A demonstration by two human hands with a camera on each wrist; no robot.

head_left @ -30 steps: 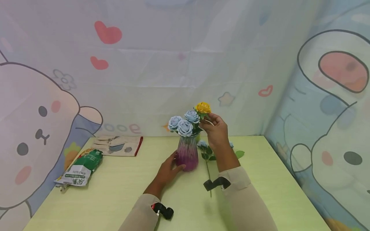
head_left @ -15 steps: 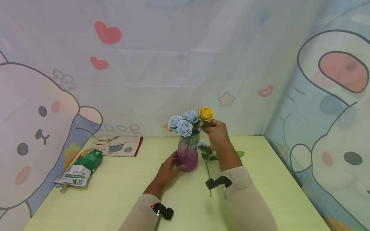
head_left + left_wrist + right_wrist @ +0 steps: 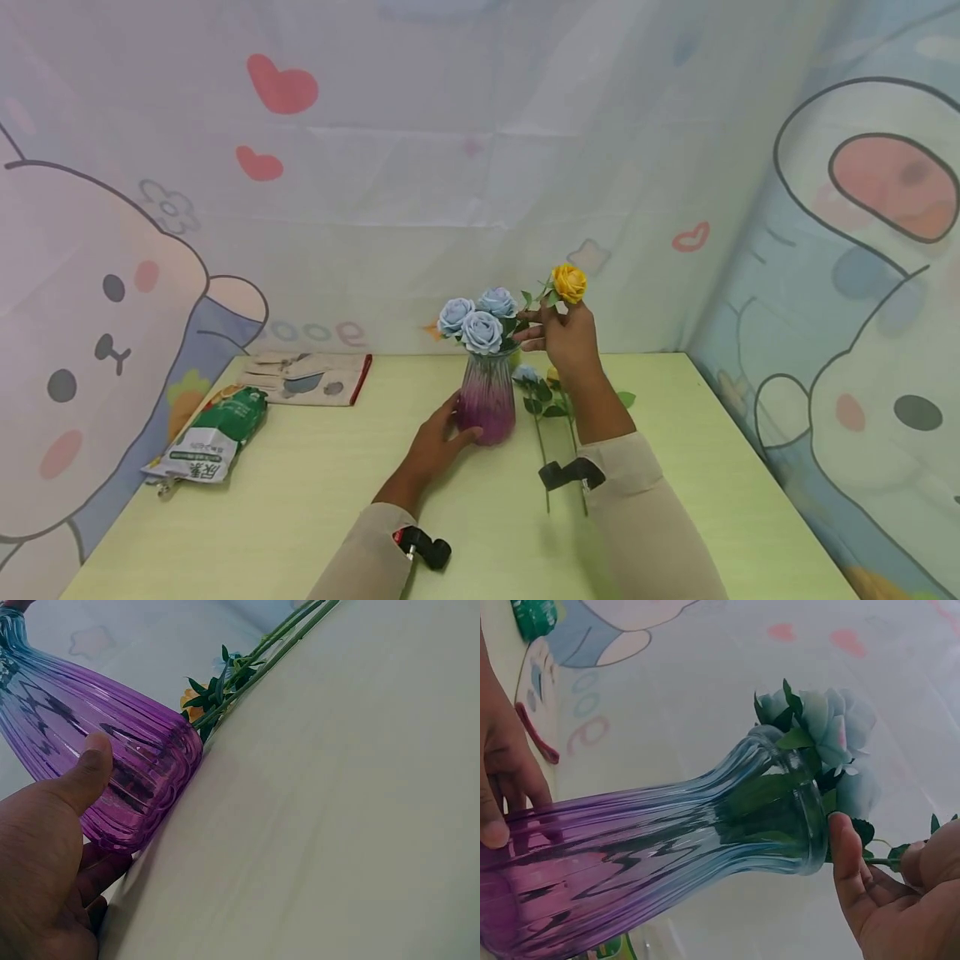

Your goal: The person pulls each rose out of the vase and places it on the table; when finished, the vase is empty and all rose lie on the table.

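The left hand (image 3: 433, 443) grips the ribbed glass vase (image 3: 486, 408) low on its purple base; the vase stands upright on the table (image 3: 300, 500). The right hand (image 3: 572, 343) pinches the yellow rose (image 3: 570, 284) just below its bloom. Completed: three blue roses (image 3: 482, 332) stand in the vase, just left of the right hand. Outstanding: the yellow rose appears not yet seated, though its stem end is hidden; a loose blue rose (image 3: 527, 373) and a second yellow rose (image 3: 553, 376) lie beneath the right hand.
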